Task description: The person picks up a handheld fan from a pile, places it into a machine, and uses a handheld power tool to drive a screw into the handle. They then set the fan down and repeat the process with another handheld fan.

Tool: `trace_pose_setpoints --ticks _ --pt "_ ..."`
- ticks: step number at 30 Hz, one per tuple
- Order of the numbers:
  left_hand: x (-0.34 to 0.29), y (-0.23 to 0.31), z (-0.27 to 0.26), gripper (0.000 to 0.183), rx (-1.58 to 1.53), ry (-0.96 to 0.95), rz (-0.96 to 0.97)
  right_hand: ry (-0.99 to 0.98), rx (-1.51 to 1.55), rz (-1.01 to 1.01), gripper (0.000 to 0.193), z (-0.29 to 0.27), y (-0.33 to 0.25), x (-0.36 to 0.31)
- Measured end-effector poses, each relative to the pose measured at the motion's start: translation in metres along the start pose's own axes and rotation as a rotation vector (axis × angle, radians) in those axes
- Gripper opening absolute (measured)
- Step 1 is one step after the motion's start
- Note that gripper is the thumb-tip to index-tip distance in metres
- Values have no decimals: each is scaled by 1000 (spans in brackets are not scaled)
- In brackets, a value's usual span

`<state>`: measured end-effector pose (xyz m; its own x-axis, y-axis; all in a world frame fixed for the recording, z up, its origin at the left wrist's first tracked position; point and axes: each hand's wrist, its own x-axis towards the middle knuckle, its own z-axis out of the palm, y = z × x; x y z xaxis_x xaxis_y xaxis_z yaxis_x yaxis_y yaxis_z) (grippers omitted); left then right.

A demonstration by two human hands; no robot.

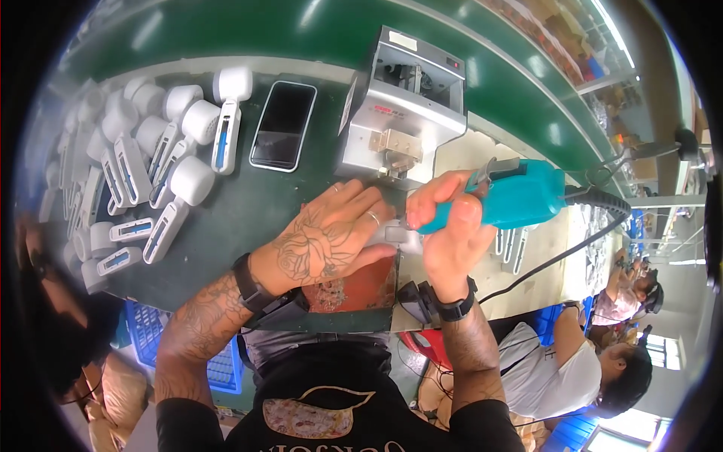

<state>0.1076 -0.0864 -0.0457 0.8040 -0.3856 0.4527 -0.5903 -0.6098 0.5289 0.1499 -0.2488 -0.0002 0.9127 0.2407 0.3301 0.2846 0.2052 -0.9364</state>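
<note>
Screwdriver (520,197), an electric one with a turquoise body, sits in the right hand (452,233) near the middle of the bench, its tip pointing down and left to a small white part (395,235). The fingers of this hand are wrapped tight around the tool body, and a black cable (572,245) leaves its back end to the right. The left hand (327,237) lies flat over the white part with fingers pressed together and pushing it down; how much of the part is under the palm I cannot tell. The part seems to rest on a reddish-brown block (361,290) at the table edge. Just behind the hands stands a grey metal machine (407,105). Left of it a dark phone (283,125) lies on the green table (226,218). Farther left is a heap of white plastic housings (143,166) with blue strips. At the right, other persons sit along the same line.
</note>
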Motion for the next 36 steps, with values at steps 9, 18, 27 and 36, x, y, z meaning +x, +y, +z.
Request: trace_pose_setpoints --ticks 9,18,27,36 --pt "-5 -3 -3 38 -46 -39 -23 20 -99 -58 51 6 -7 24" --pt "-2 1 -3 32 -87 12 0 26 -118 -187 39 16 14 52" --pt "-4 0 -4 28 -46 -43 -39 26 -47 3 63 -2 -21 -13" --pt "-2 -3 0 31 -79 -45 -32 40 -68 3 64 -11 -14 -25"
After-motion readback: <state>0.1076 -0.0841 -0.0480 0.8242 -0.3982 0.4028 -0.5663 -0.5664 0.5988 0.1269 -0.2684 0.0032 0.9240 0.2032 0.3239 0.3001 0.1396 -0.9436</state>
